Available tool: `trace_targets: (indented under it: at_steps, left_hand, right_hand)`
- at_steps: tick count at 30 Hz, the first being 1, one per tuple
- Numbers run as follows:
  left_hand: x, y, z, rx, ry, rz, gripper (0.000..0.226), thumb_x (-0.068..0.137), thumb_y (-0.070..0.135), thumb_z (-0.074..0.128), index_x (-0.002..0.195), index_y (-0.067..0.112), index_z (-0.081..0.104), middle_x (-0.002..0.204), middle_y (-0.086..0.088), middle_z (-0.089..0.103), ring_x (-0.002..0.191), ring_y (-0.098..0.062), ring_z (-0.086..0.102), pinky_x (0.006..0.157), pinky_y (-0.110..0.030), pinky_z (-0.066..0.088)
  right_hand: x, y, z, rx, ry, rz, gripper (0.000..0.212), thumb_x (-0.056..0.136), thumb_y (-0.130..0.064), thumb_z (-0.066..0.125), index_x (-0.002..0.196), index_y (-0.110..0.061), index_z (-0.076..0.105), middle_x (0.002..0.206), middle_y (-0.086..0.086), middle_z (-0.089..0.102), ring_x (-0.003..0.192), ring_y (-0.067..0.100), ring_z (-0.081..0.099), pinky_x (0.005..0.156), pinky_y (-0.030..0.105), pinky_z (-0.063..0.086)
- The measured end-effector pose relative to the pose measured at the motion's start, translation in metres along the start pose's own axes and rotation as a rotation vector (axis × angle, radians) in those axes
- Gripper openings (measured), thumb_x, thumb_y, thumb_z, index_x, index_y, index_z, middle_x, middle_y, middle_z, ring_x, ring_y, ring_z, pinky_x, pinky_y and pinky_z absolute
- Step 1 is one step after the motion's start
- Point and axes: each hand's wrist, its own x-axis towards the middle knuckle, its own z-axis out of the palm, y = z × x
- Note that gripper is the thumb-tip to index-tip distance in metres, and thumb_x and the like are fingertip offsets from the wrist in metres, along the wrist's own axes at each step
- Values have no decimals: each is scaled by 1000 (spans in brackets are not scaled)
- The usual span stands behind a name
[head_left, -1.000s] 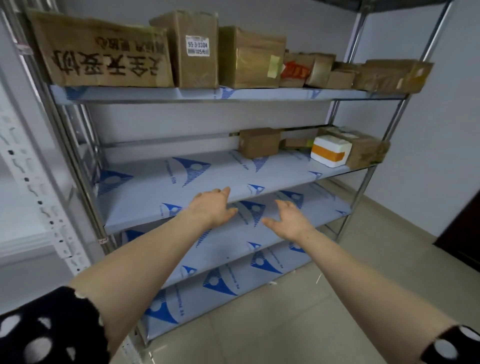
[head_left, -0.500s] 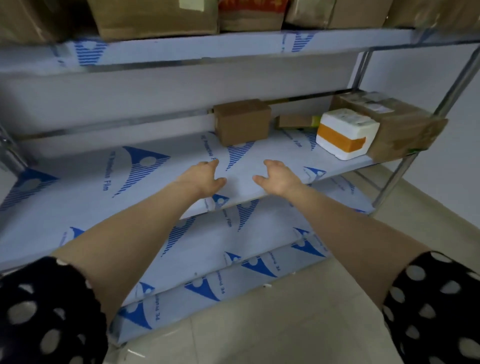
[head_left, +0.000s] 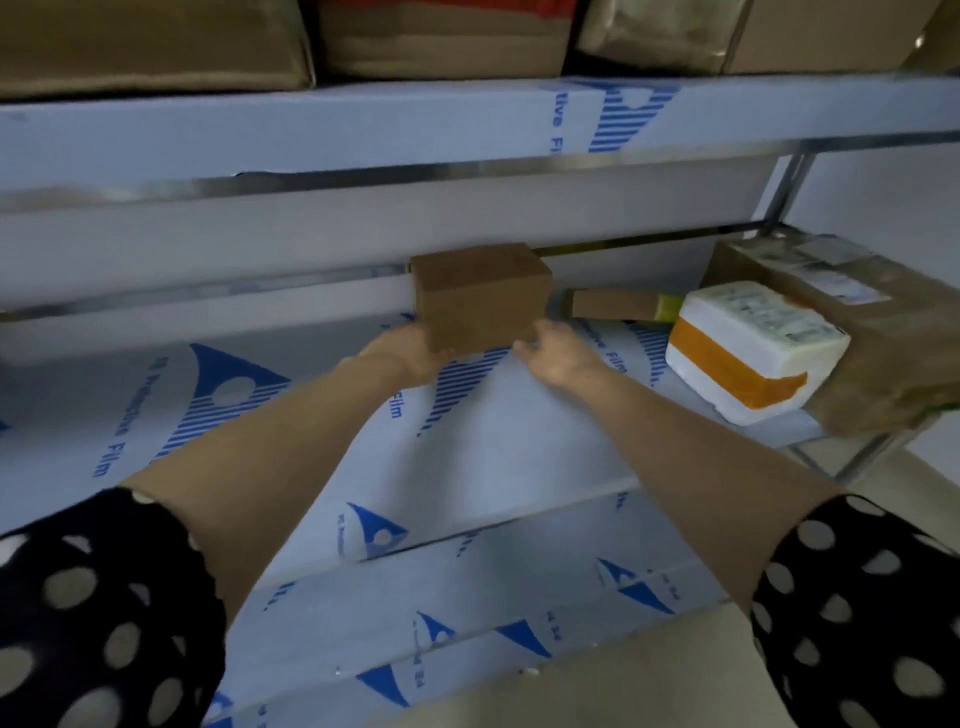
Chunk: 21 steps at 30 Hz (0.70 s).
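Observation:
A small brown cardboard box (head_left: 480, 293) stands on the middle shelf (head_left: 519, 441) against the back rail. My left hand (head_left: 408, 353) holds its lower left corner, thumb under the front edge and fingers hidden beside the box. At the lower right corner my right hand (head_left: 558, 353) grips it, fingertips on the right side. Both bare forearms reach in over the shelf.
A white foam box with orange tape (head_left: 753, 353) and a large taped carton (head_left: 852, 332) fill the shelf's right end, with a flat brown packet (head_left: 613, 304) behind them. The upper shelf (head_left: 363, 130) hangs low overhead, loaded with cartons. Lower shelves and floor lie below.
I have leaned in closer under the upper shelf. Both hands moved forward from above the shelf's front edge to the small brown box and closed on its lower corners.

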Motion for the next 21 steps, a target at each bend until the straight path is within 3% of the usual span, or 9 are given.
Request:
trace_targets:
  at_steps: [4,8,12,15,17,19,21]
  left_hand:
    - [42,10,-1,-182,48,-157,69,88,48,55,146,17,33,141,-13,46,125,-30,48,102,-33,40]
    - [84,17,5,-313,206,-301,60,98,36,45,146,5,26,145,-16,41,131,-31,42,102,-34,34]
    - [114,14,16,-565,323,-471,62,100,35,43,142,-8,26,142,-22,42,129,-32,43,100,-35,35]
    - [121,12,24,-629,376,-467,42,102,29,39,127,-6,38,136,-22,44,122,-30,46,89,-35,35]
    - [125,12,27,-641,400,-443,22,101,25,42,108,4,40,121,-18,49,103,-24,48,80,-31,33]
    - [125,13,29,-665,430,-447,21,99,24,46,112,7,44,110,-14,48,95,-20,44,79,-32,36]
    - [119,15,28,-675,467,-488,35,98,25,49,122,-1,48,116,-18,52,95,-21,45,81,-31,36]
  right_hand:
    - [52,14,-12,5,-20,-9,48,103,-31,36,139,-1,38,139,19,45,123,33,48,96,36,40]
    - [105,31,-20,121,37,-14,58,103,-35,33,149,-2,20,149,18,34,130,32,43,100,36,38]
    - [140,47,-17,308,70,-18,59,102,-33,36,147,1,21,151,18,30,136,32,35,106,35,32]
    - [153,50,-14,401,44,-40,59,102,-33,35,150,-2,18,154,15,26,139,31,30,111,37,29]
    - [158,51,-14,463,29,-50,57,102,-33,35,150,-5,22,154,13,29,138,30,33,111,38,30]
    - [161,54,-16,483,58,-48,51,102,-32,37,143,-2,34,146,15,40,130,30,42,100,33,38]
    - [159,57,-20,519,71,-31,46,100,-35,41,129,0,49,128,16,53,110,30,53,73,21,43]
